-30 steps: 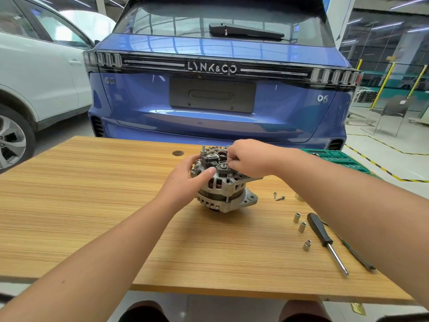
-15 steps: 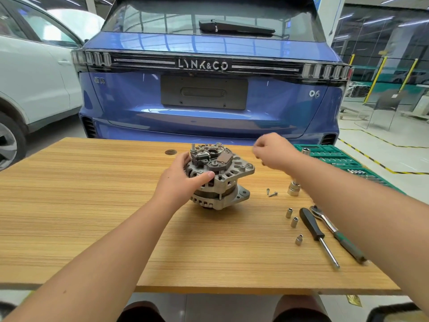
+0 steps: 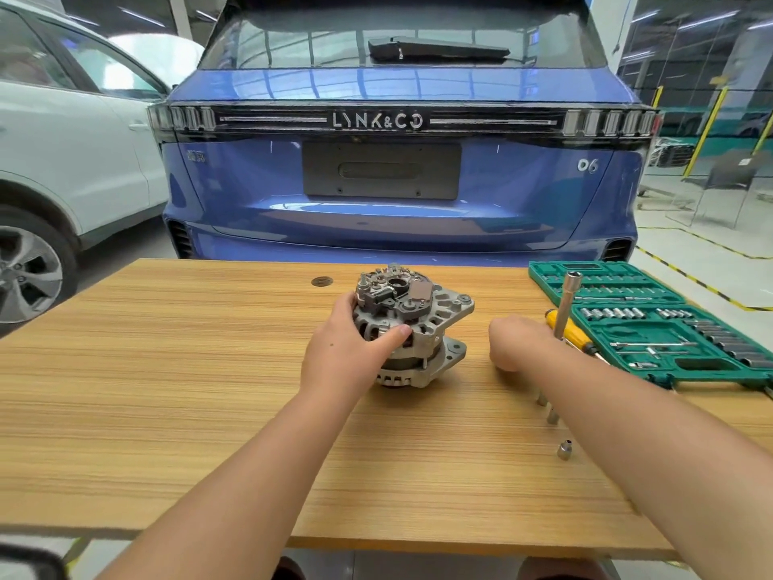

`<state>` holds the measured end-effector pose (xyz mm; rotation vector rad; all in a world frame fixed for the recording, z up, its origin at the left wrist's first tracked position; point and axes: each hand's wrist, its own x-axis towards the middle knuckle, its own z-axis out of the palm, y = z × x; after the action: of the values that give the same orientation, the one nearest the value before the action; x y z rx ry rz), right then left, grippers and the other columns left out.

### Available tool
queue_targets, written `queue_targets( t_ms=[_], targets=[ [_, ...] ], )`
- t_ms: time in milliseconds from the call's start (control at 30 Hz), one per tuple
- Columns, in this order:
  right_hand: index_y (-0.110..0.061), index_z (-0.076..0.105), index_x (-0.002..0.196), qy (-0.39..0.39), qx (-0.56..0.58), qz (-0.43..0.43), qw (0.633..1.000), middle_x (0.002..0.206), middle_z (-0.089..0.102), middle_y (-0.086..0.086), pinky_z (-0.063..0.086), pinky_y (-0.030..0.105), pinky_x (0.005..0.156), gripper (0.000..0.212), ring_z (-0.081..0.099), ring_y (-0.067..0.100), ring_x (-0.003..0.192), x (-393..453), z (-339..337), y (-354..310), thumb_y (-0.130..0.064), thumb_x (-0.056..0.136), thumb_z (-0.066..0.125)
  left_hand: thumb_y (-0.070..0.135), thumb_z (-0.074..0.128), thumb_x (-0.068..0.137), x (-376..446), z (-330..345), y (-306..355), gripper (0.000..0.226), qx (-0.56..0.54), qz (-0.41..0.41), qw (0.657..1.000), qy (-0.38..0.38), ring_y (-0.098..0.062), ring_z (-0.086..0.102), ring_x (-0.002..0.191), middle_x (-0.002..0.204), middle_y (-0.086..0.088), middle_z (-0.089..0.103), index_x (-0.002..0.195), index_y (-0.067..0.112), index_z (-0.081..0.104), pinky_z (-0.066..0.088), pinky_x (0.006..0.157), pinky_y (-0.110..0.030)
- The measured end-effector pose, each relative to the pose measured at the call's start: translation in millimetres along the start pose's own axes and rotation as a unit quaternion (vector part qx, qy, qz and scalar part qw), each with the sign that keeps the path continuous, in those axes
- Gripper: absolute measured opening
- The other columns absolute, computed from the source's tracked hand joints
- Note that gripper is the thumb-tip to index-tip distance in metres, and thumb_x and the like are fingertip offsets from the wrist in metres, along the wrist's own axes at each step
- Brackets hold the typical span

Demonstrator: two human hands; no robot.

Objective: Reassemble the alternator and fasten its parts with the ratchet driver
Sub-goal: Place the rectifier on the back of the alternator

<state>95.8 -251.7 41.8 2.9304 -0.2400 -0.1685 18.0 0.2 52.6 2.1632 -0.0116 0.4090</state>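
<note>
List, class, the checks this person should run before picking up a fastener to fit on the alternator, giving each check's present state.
1. Alternator steadied: ok, left hand grips its side.
2. Alternator seated on the table: ok.
3. Right hand free to pick: cannot tell, fingers curl down at the table, their tips hidden.
4. Screws in sight: cannot tell, the right hand covers that spot.
5. Driver to hand: ok, yellow-handled driver lies by the green socket case.
6. Loose sockets clear of the alternator: ok.

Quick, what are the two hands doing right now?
Left hand: grips the side of the alternator.
Right hand: down on the table where the small screws were; fingers hidden, cannot tell.
</note>
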Motion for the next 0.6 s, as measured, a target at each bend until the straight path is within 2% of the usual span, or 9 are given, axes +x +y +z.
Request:
queue_targets(
  t_ms=[67,133,233,300,333,400,467,533,600],
  targets=[
    [-0.024,0.051,0.094,0.012,-0.005,-0.003,1.000,0.077,0.046,-0.001,0.035,0.035,0.052,0.006,0.049,0.020,0.072,3,4,-1,-0.018,0.095,0.051,0.063,0.078,0.078,0,0,1,0.088,-0.002,-0.004,1.000,0.002,-0.011,0.060,0.119,0.132,0.016,0.063,0.151,0.032,0.041,0.051,0.089,-0.031],
    [-0.024,0.052,0.093,0.018,0.003,0.000,1.000,0.076,0.046,-0.002,0.035,0.034,0.051,0.006,0.047,0.019,0.067,3,5,-2,-0.018,0.095,0.051,0.062,0.078,0.078,0,0,2,0.087,-0.007,-0.008,1.000,0.001,-0.012,0.060,0.118,0.131,0.016,0.064,0.150,0.032,0.042,0.050,0.087,-0.031],
    [-0.020,0.061,0.106,0.006,0.034,-0.008,0.999,0.079,0.050,-0.001,0.053,0.036,0.067,0.013,0.056,0.021,0.077,3,6,-1,-0.020,0.095,0.055,0.061,0.078,0.079,0,-1,3,0.085,-0.006,-0.007,1.000,-0.003,-0.011,0.060,0.116,0.130,0.016,0.063,0.149,0.032,0.042,0.046,0.083,-0.029],
    [-0.018,0.064,0.110,0.005,0.070,-0.013,0.997,0.085,0.057,0.000,0.058,0.037,0.077,0.018,0.061,0.021,0.083,1,4,0,-0.022,0.093,0.061,0.060,0.078,0.079,1,-2,4,0.085,-0.004,-0.006,1.000,-0.012,-0.009,0.058,0.113,0.131,0.017,0.062,0.150,0.033,0.041,0.045,0.081,-0.028],
    [-0.017,0.065,0.110,0.016,0.099,-0.012,0.995,0.087,0.060,0.001,0.059,0.036,0.077,0.019,0.062,0.020,0.083,0,2,0,-0.024,0.092,0.063,0.061,0.078,0.079,1,-3,4,0.085,-0.003,-0.003,1.000,-0.017,-0.007,0.056,0.111,0.131,0.018,0.060,0.150,0.033,0.040,0.044,0.081,-0.027],
    [-0.017,0.068,0.109,0.057,0.162,-0.012,0.985,0.086,0.062,0.000,0.055,0.029,0.065,0.020,0.060,0.017,0.078,-4,-4,4,-0.027,0.092,0.067,0.061,0.078,0.079,1,-6,4,0.087,-0.005,0.004,1.000,-0.022,-0.005,0.051,0.110,0.127,0.021,0.054,0.151,0.032,0.038,0.043,0.083,-0.026],
    [-0.018,0.070,0.108,0.112,0.222,-0.021,0.968,0.084,0.062,-0.003,0.045,0.025,0.055,0.019,0.058,0.014,0.076,-11,-15,10,-0.029,0.093,0.067,0.061,0.078,0.080,3,-11,4,0.088,-0.019,0.010,0.999,-0.025,-0.008,0.051,0.115,0.124,0.021,0.048,0.152,0.032,0.037,0.049,0.089,-0.031],
    [-0.020,0.072,0.104,0.171,0.315,-0.031,0.933,0.091,0.067,-0.002,0.048,0.028,0.062,0.015,0.061,0.017,0.083,-22,-30,17,-0.026,0.092,0.066,0.059,0.075,0.083,4,-16,4,0.083,-0.041,0.015,0.998,-0.035,-0.013,0.054,0.123,0.131,0.020,0.047,0.152,0.034,0.036,0.054,0.098,-0.044],
    [-0.026,0.072,0.091,0.214,0.419,-0.047,0.881,0.091,0.070,-0.005,0.049,0.030,0.067,0.006,0.063,0.016,0.085,-36,-49,22,-0.022,0.090,0.067,0.054,0.071,0.088,5,-19,3,0.072,-0.060,0.022,0.997,-0.045,-0.015,0.055,0.125,0.136,0.018,0.049,0.151,0.040,0.037,0.053,0.101,-0.049]
  ],
)
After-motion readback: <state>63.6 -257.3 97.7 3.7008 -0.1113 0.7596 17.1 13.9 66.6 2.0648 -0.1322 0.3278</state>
